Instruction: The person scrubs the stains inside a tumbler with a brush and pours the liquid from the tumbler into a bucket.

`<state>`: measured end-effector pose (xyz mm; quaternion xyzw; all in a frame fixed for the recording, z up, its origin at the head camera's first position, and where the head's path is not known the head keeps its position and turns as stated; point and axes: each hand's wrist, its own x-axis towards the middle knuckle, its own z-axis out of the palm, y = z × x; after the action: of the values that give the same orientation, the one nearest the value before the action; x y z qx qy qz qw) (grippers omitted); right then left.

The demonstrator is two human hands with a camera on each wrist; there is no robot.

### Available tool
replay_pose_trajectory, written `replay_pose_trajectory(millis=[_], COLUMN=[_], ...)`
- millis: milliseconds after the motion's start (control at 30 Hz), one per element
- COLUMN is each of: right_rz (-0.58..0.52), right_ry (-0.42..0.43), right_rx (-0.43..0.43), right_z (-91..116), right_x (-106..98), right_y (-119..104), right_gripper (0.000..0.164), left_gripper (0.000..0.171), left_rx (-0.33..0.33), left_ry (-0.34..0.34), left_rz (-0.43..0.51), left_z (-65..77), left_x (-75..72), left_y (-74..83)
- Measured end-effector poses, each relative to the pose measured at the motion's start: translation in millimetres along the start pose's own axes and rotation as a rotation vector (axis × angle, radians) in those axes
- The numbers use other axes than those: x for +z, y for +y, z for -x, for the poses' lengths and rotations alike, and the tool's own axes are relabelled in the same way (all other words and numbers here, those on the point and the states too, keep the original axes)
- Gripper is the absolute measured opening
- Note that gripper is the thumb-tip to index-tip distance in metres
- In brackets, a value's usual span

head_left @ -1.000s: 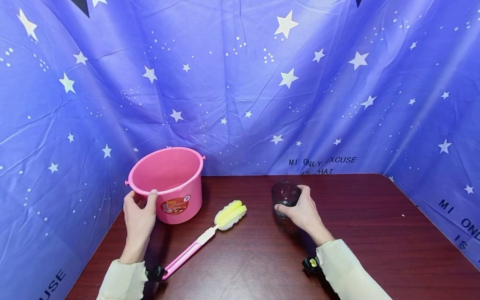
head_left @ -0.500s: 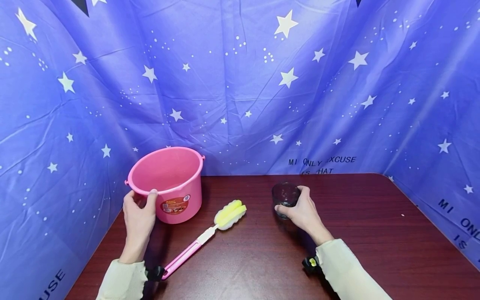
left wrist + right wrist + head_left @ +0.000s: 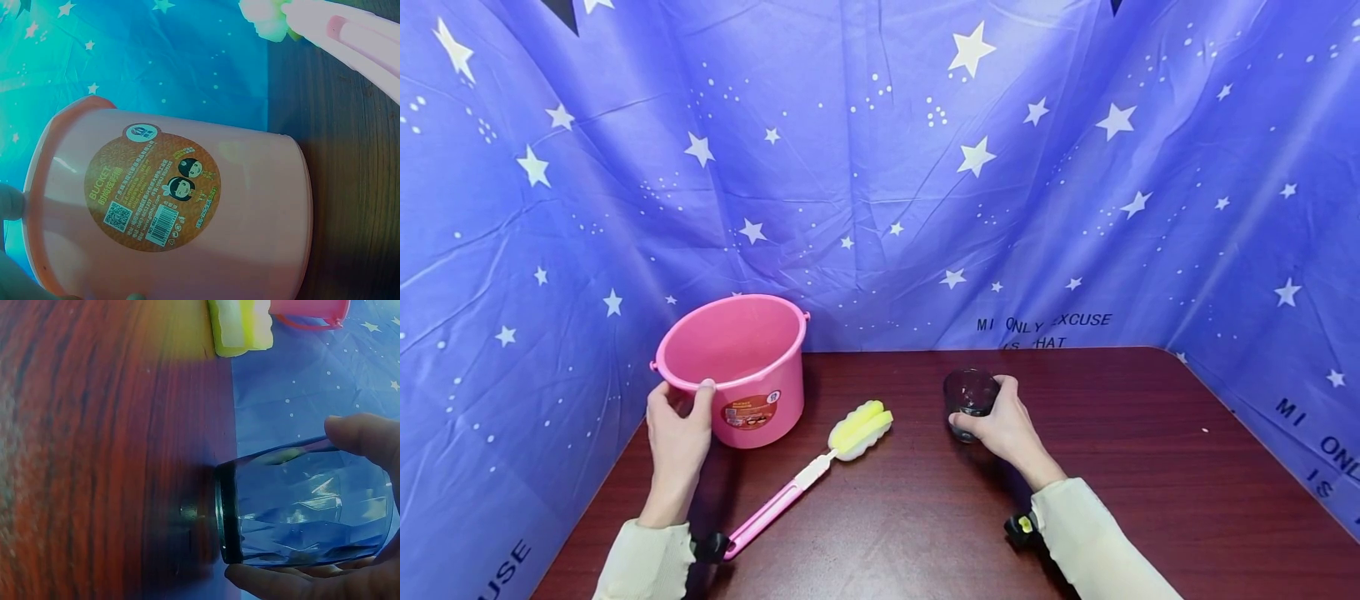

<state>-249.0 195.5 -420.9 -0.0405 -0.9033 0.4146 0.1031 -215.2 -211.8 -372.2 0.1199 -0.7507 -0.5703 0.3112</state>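
At the left of the table stands a pink bucket (image 3: 737, 346) with an orange round label (image 3: 153, 190). My left hand (image 3: 679, 425) grips the bucket's near rim, thumb showing at the front. A dark, see-through faceted glass cup (image 3: 306, 509) is in my right hand (image 3: 1007, 421), thumb on one side and fingers on the other. The cup is upright, its base at or just above the tabletop; I cannot tell whether they touch. Between the hands lies a sponge bottle brush (image 3: 860, 431), yellow and white at the head, with a pink and white handle (image 3: 767, 517).
The dark red wooden table (image 3: 910, 508) ends against a blue star-printed curtain (image 3: 865, 167) at the back and both sides. A tiny white speck (image 3: 1206, 430) lies on the table at the right. The brush handle's end is close to the left wrist strap (image 3: 709, 547).
The glass cup has come down slightly in my right hand. My left hand, the bucket and the brush stay where they were.
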Motion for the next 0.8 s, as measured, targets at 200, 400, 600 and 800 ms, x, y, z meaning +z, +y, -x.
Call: replay_pose_trajectory(millis=[200, 400, 600, 800], right_rz=[0.014, 0.021, 0.019, 0.020], right_ry=[-0.016, -0.031, -0.045, -0.067], right_rx=[-0.010, -0.004, 0.003, -0.013], right_z=[-0.7, -0.4, 0.6, 1.0], right_x=[-0.3, -2.0, -3.4, -5.1], right_y=[-0.5, -2.4, -3.9, -3.6], right_gripper=[0.094, 0.094, 0.097, 0.106], left_gripper=[0.058, 0.058, 0.059, 0.059], left_rx=[0.003, -0.003, -0.009, -0.009], left_ry=[0.004, 0.000, 0.001, 0.000], left_rz=[0.003, -0.003, 0.000, 0.005], left_z=[0.7, 1.1, 0.9, 0.8], left_x=[-1.1, -1.7, -1.7, -1.3], left_y=[1.4, 1.6, 1.5, 0.7])
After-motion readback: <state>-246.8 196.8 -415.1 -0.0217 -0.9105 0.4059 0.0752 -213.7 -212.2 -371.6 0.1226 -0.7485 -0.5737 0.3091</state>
